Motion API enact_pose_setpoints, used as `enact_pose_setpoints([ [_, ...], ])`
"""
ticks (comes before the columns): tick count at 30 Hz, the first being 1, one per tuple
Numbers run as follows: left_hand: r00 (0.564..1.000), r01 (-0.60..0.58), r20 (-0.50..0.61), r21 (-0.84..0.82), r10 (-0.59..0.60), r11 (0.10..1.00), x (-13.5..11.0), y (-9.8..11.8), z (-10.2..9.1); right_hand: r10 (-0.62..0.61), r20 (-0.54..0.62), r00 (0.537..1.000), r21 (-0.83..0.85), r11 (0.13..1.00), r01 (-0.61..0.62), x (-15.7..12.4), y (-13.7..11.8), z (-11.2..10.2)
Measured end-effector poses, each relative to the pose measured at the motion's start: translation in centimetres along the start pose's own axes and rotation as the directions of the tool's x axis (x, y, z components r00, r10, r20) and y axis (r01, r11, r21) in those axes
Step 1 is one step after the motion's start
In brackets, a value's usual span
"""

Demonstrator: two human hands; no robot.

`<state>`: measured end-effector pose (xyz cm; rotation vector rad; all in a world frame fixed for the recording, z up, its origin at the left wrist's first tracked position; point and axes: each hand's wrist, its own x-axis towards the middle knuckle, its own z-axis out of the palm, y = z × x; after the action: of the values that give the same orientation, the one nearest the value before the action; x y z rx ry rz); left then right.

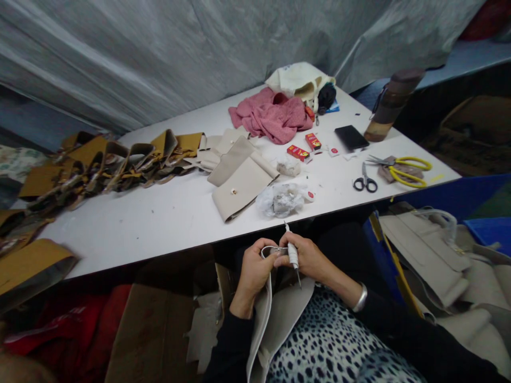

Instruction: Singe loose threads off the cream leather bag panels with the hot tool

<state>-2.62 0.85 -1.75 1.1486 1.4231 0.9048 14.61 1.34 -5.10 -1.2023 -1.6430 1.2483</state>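
My left hand [255, 268] is closed on the upper edge of a beige leather piece [285, 314] that hangs down over my lap. In my right hand [309, 256] is a stitching awl [293, 254] with a white-wrapped handle and a thin metal point slanting downward. Its other end narrows to a tip near the table edge. A thin pale thread or strip loops between the fingers of both hands; the exact spot where they meet is partly hidden. Just beyond my hands lies a crumpled clear plastic bag [281, 200] beside a beige flap piece with a small metal clasp [242, 189].
Brown-yellow folded pieces [136, 154] line the table's left. Small scissors [364, 180], yellow-handled scissors [411, 171], a black phone [351, 138], a bottle [393, 106], red boxes [299, 153] and pink cloth [271, 114] lie farther back. Beige bags [431, 255] fill a bin at right; a cardboard box [154, 330] stands below left.
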Motion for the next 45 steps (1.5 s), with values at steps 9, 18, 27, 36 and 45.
enact_pose_setpoints([
  [9, 0.991, -0.129, 0.025, 0.053, 0.128, 0.990, 0.1, 0.1, -0.1, 0.070, 0.087, 0.994, 0.243, 0.966, -0.089, 0.1, 0.3, -0.2],
  [18, 0.970, -0.157, 0.196, 0.075, 0.140, 0.985, -0.1, 0.0, -0.9, -0.055, -0.011, 0.998, 0.035, 0.998, 0.055, -0.9, 0.4, -0.4],
  [27, 0.937, -0.112, 0.250, -0.442, 0.243, 0.890, -0.7, -0.5, -3.7, -0.197, -0.127, 0.972, -0.192, 0.966, 0.171, -3.2, -3.1, -1.5],
  [36, 0.991, -0.013, 0.099, -0.615, 0.093, 0.789, -2.2, -2.9, -3.3, -0.214, -0.312, 0.926, -0.172, 0.971, 0.166, -5.9, -5.0, -4.5],
  [45, 0.990, 0.138, 0.055, -0.407, -0.126, 0.903, -1.7, -5.1, -5.4, -0.375, -0.515, 0.771, -0.292, 0.922, 0.253, -8.3, -6.3, -6.4],
])
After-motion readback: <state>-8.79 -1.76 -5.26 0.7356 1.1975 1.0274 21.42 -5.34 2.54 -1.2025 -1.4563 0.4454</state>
